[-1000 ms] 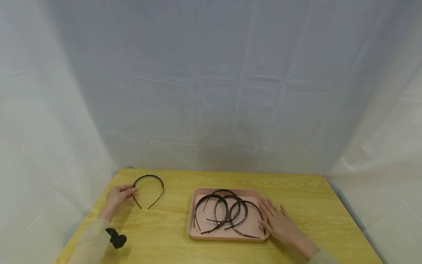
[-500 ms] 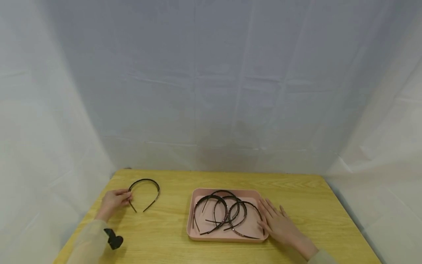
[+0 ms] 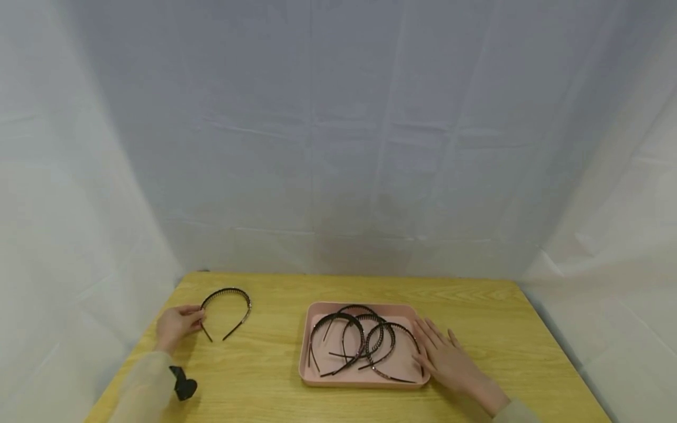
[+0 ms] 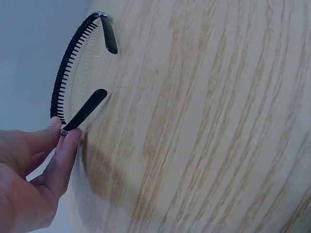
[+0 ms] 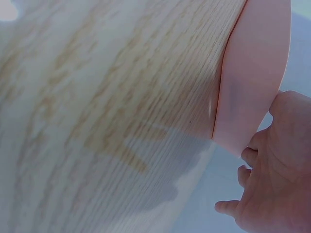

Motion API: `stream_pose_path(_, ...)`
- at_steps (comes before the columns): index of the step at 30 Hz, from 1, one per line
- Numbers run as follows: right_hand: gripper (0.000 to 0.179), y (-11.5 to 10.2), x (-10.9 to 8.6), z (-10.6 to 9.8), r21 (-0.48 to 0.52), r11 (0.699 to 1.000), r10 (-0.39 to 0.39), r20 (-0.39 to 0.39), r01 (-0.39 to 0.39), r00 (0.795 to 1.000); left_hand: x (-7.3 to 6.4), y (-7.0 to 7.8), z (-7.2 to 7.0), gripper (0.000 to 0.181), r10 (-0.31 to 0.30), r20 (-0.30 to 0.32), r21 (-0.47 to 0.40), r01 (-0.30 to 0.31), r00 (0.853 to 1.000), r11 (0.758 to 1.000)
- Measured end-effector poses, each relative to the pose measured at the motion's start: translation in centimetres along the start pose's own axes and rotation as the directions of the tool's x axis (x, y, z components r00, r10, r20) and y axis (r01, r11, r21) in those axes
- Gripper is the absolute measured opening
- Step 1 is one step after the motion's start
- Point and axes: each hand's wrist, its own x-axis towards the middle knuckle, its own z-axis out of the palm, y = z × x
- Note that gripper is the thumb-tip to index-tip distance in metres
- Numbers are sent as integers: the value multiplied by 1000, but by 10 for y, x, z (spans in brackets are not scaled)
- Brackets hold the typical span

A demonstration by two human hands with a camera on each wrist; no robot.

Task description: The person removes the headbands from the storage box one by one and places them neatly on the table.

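Note:
At the table's left side, my left hand (image 3: pixel 178 325) pinches a black toothed hair headband (image 3: pixel 250 305) by one arm, between thumb and fingers. In the left wrist view, the headband (image 4: pixel 59 90) has its comb teeth facing inward and glittery trim near its arms; its tips are at the tabletop. My right hand (image 3: pixel 449 359) lies with fingers straight against the right rim of a pink tray (image 3: pixel 365 385). The right wrist view has that hand (image 5: pixel 282 167) touching the tray's outer wall (image 5: pixel 250 73). Inside the tray, several black headbands (image 3: pixel 362 338) overlap one another.
The wood-grain table (image 3: pixel 275 364) spreads around the tray, with bare wood between it and the left hand. White sheeting (image 3: pixel 349 176) hangs behind and on both sides. A black object (image 3: pixel 184 385) is at the left sleeve (image 3: pixel 143 388).
My left hand has moved slightly left and down in the head view, carrying the headband with it. The right hand stays at the tray's rim, and the headbands in the tray keep their arrangement.

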Motion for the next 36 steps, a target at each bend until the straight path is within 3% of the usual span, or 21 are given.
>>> stream_pose_path(10, 65, -1, 0, 0, -16, 1000, -14, -8, 14, 1000, -3, -3, -2, 42, -12, -49, 78, 16, 999, 997)
stream_pose_path(18, 65, 7, 1, 9, -35, 998, -51, -84, 48, 995, -2, -3, -3, 40, -20, -54, 91, 25, 998, 996)
stream_pose_path(21, 65, 8, 1, 10, -39, 998, -57, -90, 54, 994, -2, -1, -3, 42, -15, -76, 137, 25, 997, 990)
stream_pose_path(25, 65, 8, 1, 8, -19, 998, -58, -90, 56, 994, -3, 7, 0, 45, 9, -125, 165, 12, 992, 986)
stream_pose_path(29, 64, 7, 0, 6, -28, 997, -68, -96, 66, 993, -6, 19, 5, 49, 53, -135, 137, -34, 989, 990)
stream_pose_path(33, 64, 6, 0, 5, -22, 997, -71, -89, 70, 993, -10, 29, 11, 53, 94, -97, 111, -83, 991, 990)
stream_pose_path(36, 65, 7, 0, 6, -23, 998, -59, -71, 58, 996, -12, 35, 15, 56, 91, -59, 70, -87, 994, 994)
